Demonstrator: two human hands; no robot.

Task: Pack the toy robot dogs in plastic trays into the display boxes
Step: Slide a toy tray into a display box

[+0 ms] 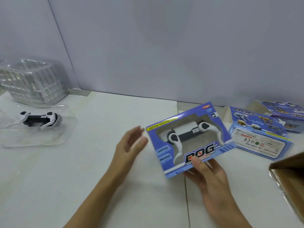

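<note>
At centre right of the frame, the display box (189, 139) with a toy dog inside rests in the right hand (209, 175), thumb pinching its lower edge. The left hand (130, 145) hovers flat, fingers straight, beside its left end. Best press that end flap squarely closed.

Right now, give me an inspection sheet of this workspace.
Surface: white table, a seam running through it.
Job's things: boxed dog, packed; loose dog on a clear tray; tray stack at back left; two open boxes at right.
Clutter: cardboard carton, right edge.
Hands: right hand grips the boxed dog's lower edge; left hand open beside it.
Cables: nothing seen.
Surroundings: plain grey wall.
</note>
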